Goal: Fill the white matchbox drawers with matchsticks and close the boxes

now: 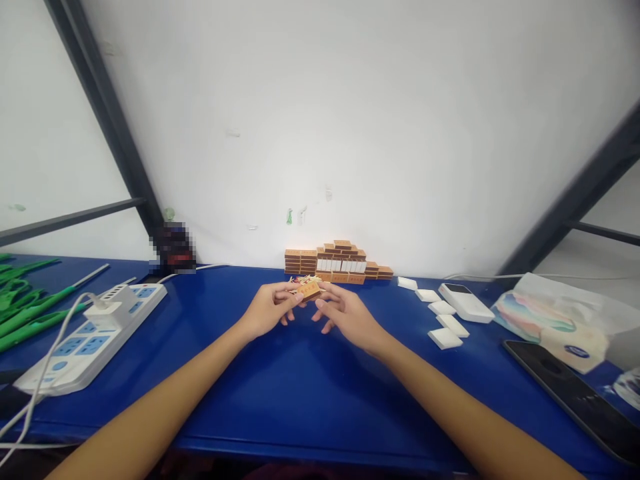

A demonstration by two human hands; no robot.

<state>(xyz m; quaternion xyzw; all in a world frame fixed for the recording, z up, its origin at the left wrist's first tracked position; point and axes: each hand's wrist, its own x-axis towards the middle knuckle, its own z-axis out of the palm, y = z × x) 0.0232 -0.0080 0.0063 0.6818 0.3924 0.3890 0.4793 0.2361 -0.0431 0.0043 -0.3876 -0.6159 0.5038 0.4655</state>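
My left hand (267, 310) pinches an orange-brown matchbox (309, 291) between thumb and fingers, above the blue table. At the box's right end, my right hand (350, 315) has its thumb and index finger closed around the edge; its other fingers curl below. Just behind the box lies a small pile of loose matches (305, 280), partly hidden by the hands. Farther back, against the wall, several matchboxes stand in a stepped stack (341, 277). White pieces (341, 265) fill a row in its middle.
Several small white flat blocks (445, 338) lie to the right, near a white power bank (466, 303), a tissue pack (570, 340) and a black phone (575, 393). On the left are a white power strip (95, 347) with cables and green-handled tools (35, 313). Dark metal posts (100, 107) slant at both sides.
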